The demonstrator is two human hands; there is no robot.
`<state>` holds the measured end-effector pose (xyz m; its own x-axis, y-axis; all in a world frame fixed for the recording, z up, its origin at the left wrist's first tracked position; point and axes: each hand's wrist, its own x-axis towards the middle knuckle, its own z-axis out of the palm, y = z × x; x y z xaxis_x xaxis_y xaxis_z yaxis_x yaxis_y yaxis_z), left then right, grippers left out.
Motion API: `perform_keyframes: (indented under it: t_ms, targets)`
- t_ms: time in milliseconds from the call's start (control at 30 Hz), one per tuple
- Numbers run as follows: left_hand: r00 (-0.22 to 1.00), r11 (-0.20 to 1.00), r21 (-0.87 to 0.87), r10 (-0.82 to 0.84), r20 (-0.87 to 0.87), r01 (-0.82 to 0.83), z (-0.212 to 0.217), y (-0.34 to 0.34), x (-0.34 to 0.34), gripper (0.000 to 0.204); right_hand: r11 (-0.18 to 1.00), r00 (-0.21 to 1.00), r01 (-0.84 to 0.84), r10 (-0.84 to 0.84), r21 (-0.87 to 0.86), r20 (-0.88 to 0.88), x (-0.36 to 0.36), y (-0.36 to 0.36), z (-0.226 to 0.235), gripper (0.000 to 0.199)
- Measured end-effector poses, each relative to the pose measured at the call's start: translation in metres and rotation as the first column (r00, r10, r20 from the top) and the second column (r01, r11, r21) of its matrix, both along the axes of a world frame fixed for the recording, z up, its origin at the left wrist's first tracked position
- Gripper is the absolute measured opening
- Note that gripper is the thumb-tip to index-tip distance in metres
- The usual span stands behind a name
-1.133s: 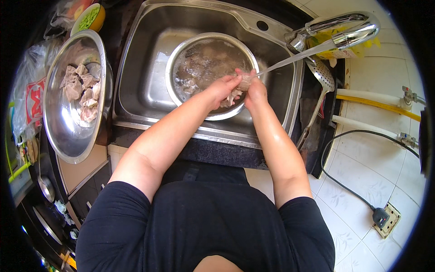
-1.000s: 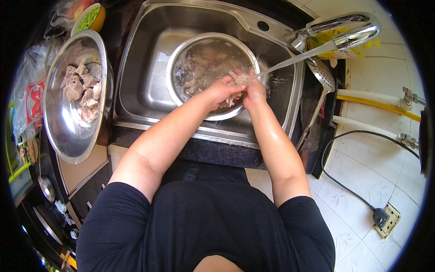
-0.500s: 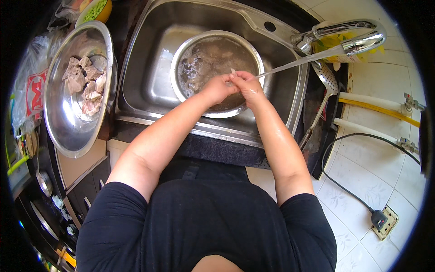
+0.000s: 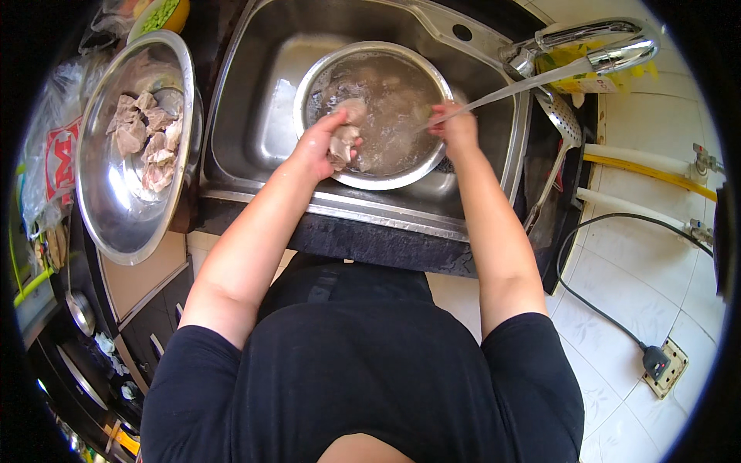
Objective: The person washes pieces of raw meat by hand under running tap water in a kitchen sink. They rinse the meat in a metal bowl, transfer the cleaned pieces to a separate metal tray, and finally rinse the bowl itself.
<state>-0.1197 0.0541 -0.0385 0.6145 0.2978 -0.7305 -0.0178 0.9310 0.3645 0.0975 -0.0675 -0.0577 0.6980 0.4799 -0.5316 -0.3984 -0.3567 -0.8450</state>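
Cloudy water and pieces of meat fill a round steel basin (image 4: 299, 116) inside the sink. Over its left rim, my left hand (image 4: 315, 149) is closed around pale meat pieces (image 4: 345, 143). At the right rim is my right hand (image 4: 457, 126), by the stream of water (image 4: 502, 94) that runs from the faucet into the basin. Its fingers are smeared by motion, so their grip is unclear. Left of the sink, a larger steel bowl (image 4: 100, 201) holds several pieces of pale meat (image 4: 147, 131).
The steel sink (image 4: 270, 69) has a chrome faucet (image 4: 617, 54) at its right. A slotted ladle (image 4: 563, 123) lies along the sink's right edge. A bowl of chopped green vegetables (image 4: 160, 19) stands at the far left. A black cable (image 4: 559, 270) runs to a wall socket.
My hands, together over the basin before, have parted. The left has moved left and now holds meat pieces; the right has shifted to the right rim.
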Motion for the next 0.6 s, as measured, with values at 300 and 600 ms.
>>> perform_keyframes:
  t_ms: [300, 600]
  targets:
    - [0.981, 0.982, -0.102, 0.166, 0.104, -0.156, -0.005, 0.007, -0.01, 0.03, 0.311, 0.002, -0.346, 0.944, -0.885, 0.331, -0.087, 0.013, -0.046, 0.04]
    - [0.977, 0.986, -0.084, 0.157, 0.148, -0.145, -0.01, 0.01, -0.012, 0.036, 0.974, 0.944, -0.162, 0.108, -0.156, -0.311, -0.031, 0.014, -0.027, 0.025]
